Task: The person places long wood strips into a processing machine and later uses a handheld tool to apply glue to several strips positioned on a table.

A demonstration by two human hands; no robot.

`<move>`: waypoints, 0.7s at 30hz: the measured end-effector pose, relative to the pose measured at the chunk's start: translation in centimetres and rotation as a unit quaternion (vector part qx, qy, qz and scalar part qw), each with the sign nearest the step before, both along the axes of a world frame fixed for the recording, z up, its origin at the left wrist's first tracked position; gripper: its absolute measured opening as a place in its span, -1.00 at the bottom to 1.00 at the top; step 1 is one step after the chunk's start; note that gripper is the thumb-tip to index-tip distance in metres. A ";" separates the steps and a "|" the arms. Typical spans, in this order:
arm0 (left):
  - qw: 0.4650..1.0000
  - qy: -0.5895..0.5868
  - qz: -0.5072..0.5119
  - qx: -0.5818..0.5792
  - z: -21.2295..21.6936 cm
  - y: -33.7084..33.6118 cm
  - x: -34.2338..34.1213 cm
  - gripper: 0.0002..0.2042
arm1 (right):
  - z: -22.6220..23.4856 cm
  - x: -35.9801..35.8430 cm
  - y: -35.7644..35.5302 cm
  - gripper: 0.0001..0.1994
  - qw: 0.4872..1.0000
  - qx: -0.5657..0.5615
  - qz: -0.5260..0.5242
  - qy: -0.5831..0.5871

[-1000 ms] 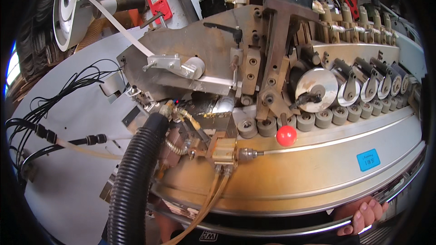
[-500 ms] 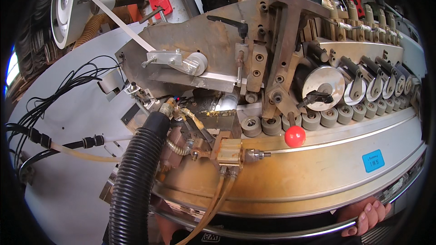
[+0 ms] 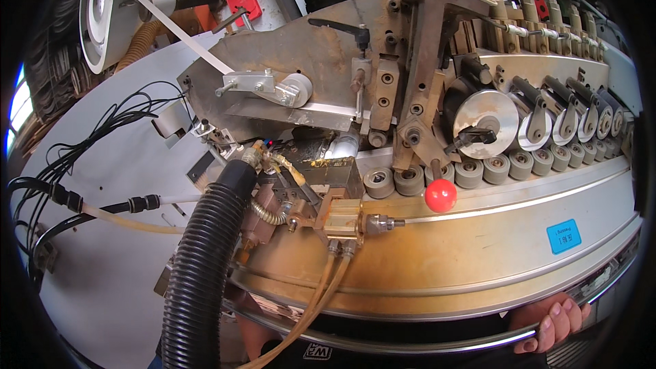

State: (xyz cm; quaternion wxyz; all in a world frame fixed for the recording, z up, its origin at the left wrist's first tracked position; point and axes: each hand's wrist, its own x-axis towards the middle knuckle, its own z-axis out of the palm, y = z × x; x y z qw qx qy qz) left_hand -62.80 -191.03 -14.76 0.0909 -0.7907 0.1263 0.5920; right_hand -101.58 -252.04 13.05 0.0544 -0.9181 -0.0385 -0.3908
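My right hand (image 3: 562, 322) is at the lower right, its fingers wrapped round a shiny metal rail (image 3: 437, 348) along the near edge of the machine. Part of that hand lies behind the machine's front edge. A patch of bare skin, seemingly my left arm (image 3: 256, 336), shows at the lower edge beside the hoses; my left hand is out of sight. Above the rail stretches the machine's brownish metal bed (image 3: 437, 266). A lever with a red ball knob (image 3: 441, 195) hangs over the bed, apart from my hand.
A ribbed black hose (image 3: 198, 266) rises at the lower left, beside thin amber tubes (image 3: 321, 301). Pale strip (image 3: 181, 33) runs from a reel (image 3: 99, 10) to a guide roller (image 3: 298, 89). Pressure rollers (image 3: 485, 123) line the back right. Black cables (image 3: 96, 123) lie left.
The view has shifted slightly, so the machine sits a little differently in the picture. My right hand keeps its grip on the rail.
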 end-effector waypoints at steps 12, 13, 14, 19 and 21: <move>1.000 -0.005 -0.003 0.003 -0.4 -0.1 0.2 -0.57 | 0.3 0.0 0.0 -0.53 1.000 -0.005 0.003 0.011; 1.000 -0.005 -0.004 0.004 -0.4 0.0 0.2 -0.57 | 0.3 0.0 0.1 -0.53 1.000 0.000 -0.002 0.013; 1.000 -0.006 -0.004 0.004 -0.3 0.0 0.2 -0.58 | 0.1 0.1 0.1 -0.53 1.000 0.006 0.004 0.010; 1.000 -0.003 0.000 -0.001 -0.3 -0.3 -0.3 -0.59 | 0.1 1.1 0.2 -0.53 1.000 0.018 0.002 -0.010; 1.000 0.000 0.007 -0.006 -0.6 -0.6 -1.0 -0.59 | 1.5 1.5 0.6 -0.57 0.998 0.051 -0.021 0.030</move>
